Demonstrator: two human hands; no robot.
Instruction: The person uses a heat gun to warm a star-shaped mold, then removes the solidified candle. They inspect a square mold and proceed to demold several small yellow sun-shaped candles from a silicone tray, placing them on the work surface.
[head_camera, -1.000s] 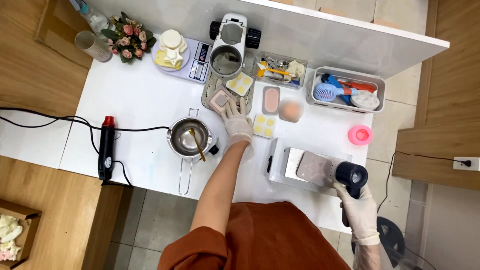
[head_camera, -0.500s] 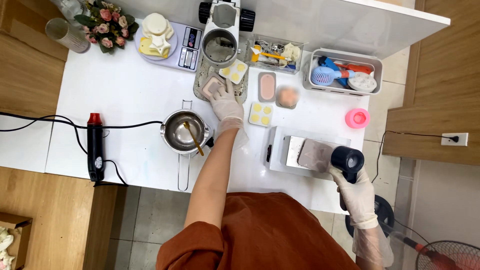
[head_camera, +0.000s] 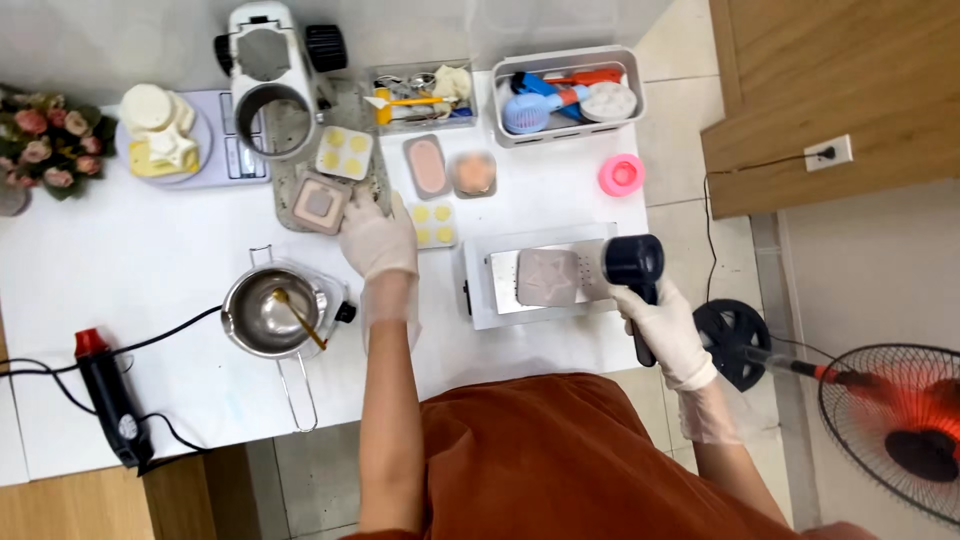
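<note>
My left hand (head_camera: 377, 237), in a thin glove, rests flat on the white table (head_camera: 150, 270) just right of a square pinkish mould (head_camera: 318, 203), its fingers touching the mould's edge. My right hand (head_camera: 668, 330), also gloved, grips the handle of a dark blue heat gun (head_camera: 634, 265) whose nozzle points left at a grey star-patterned mould (head_camera: 549, 276) lying on a white metal tray (head_camera: 480, 290). A small metal pot (head_camera: 262, 314) with a gold spoon in it stands left of my left forearm.
Yellow-dotted moulds (head_camera: 344, 152) and pink oval moulds (head_camera: 427, 166) lie behind my left hand. A metal cup machine (head_camera: 272, 100), scale with wax pieces (head_camera: 160, 135), tool bins (head_camera: 570, 95), a pink ring (head_camera: 621, 174), a red-black tool (head_camera: 105, 395), flowers (head_camera: 45, 140) and a floor fan (head_camera: 895, 425) surround.
The camera has tilted and moved closer. My left hand has stayed by the square mould, and my right hand still holds the heat gun at the star mould.
</note>
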